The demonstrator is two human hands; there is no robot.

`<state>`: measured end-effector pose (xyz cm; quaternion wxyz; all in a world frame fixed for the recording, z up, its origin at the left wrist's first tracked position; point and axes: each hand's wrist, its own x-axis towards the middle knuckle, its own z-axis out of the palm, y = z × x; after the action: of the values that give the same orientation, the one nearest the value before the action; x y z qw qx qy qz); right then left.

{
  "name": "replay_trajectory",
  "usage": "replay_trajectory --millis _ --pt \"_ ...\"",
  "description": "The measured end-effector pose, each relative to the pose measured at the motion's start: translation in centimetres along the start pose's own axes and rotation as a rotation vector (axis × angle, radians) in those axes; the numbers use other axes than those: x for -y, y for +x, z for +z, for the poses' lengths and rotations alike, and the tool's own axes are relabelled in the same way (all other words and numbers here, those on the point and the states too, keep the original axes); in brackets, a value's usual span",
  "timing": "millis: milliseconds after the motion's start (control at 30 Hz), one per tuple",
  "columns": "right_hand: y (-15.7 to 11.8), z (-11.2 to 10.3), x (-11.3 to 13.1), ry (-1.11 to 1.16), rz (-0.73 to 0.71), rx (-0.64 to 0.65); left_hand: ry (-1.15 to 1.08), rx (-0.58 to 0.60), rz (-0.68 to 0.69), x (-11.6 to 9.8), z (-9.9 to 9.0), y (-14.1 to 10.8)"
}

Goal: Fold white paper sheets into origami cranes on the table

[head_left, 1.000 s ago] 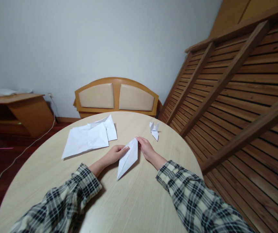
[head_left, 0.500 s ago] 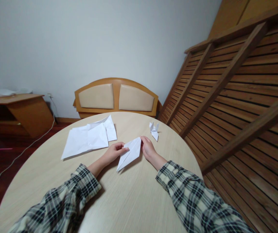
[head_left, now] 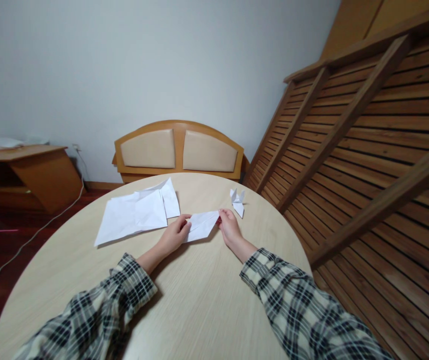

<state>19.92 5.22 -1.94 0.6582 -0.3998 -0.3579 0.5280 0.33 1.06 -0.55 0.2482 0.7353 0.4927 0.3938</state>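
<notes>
Two checked cloth sleeves [head_left: 102,305] reach in from seven and five o'clock over a round, pale wood-grained table [head_left: 199,310], wrists angled inward. The left hand [head_left: 175,235] pinches a crisp-edged, folded white paper [head_left: 201,226] between thumb and fingers at its nine o'clock end; the right hand [head_left: 231,232] has its fingers closed on the pointed corner at two. Crinkled white sheets [head_left: 132,215] lie at ten o'clock from it, a small, spiky paper figure [head_left: 238,206] at two. Beyond, at twelve, stands an arched wooden headboard [head_left: 179,145] with smooth cream panels [head_left: 210,151].
</notes>
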Motion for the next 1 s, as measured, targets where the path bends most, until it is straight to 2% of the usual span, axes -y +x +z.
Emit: replay_trajectory --millis 167,433,533,633,767,867,1000 --pt "0.6 -0.4 -0.5 -0.112 -0.044 -0.017 0.209 -0.049 -0.043 -1.1 -1.0 -0.3" --pt "0.8 -0.7 -0.5 -0.236 -0.121 -0.013 0.41 -0.014 -0.023 -1.2 -1.5 -0.5" --pt "0.6 -0.8 -0.1 -0.442 -0.243 -0.049 0.47 0.002 -0.023 -0.9 -1.5 -0.5" --pt "0.0 -0.9 0.9 -0.686 -0.48 -0.069 0.524 0.021 -0.026 -0.9 -1.6 -0.5" --pt "-1.4 -0.5 2.6 -0.904 -0.761 0.1 0.582 0.036 -0.026 -0.9 -1.7 -0.6" --pt "-2.2 -0.3 3.4 -1.026 -0.829 0.315 0.603 0.042 -0.002 -0.9 -1.8 -0.7" --pt "-2.7 -0.4 3.6 -1.215 -0.858 0.5 0.602 0.045 0.047 -0.7 -1.8 -0.7"
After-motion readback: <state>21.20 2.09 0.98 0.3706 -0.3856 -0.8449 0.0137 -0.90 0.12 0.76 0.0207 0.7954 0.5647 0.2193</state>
